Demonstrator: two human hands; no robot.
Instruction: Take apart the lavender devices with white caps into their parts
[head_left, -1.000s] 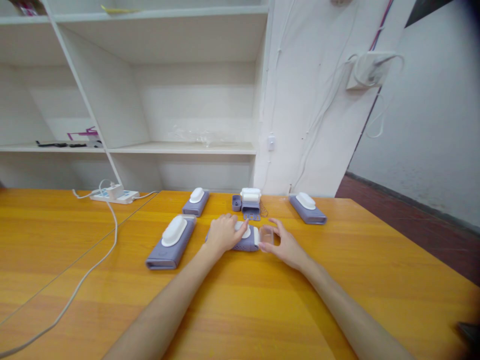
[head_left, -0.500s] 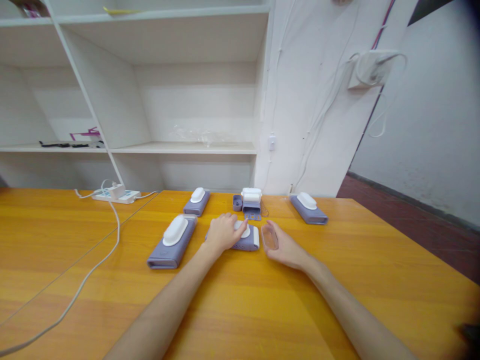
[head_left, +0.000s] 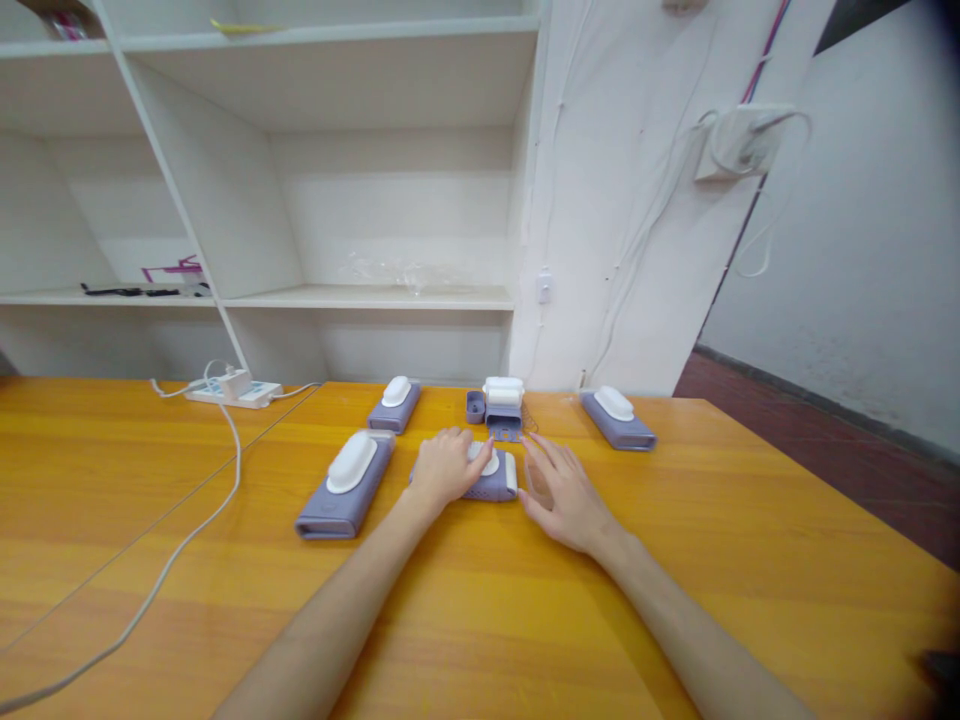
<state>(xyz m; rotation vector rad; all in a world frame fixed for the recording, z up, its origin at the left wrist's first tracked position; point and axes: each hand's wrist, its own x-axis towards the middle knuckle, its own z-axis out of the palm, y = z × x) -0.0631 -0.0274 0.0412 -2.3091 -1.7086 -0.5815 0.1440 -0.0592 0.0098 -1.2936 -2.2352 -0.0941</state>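
My left hand [head_left: 446, 468] lies curled over a purple device with a white top [head_left: 496, 487] in the middle of the orange table [head_left: 480, 620], holding it down. Just right of the device's white end is my right hand [head_left: 568, 495], fingers stretched forward and thumb toward the device. A small clear cap [head_left: 534, 482] sits between that thumb and the fingers, mostly covered by the hand.
Similar purple devices lie at left [head_left: 345, 482], back left [head_left: 394, 403] and back right [head_left: 616, 415]. Loose purple and white parts [head_left: 501, 405] sit behind my hands. A power strip [head_left: 232, 392] with a white cable [head_left: 187, 530] lies at left, before white shelves [head_left: 360, 296].
My right hand has turned palm-down and moved slightly left toward the device's end, so the clear cap is now mostly hidden. The left hand has stayed on the device.
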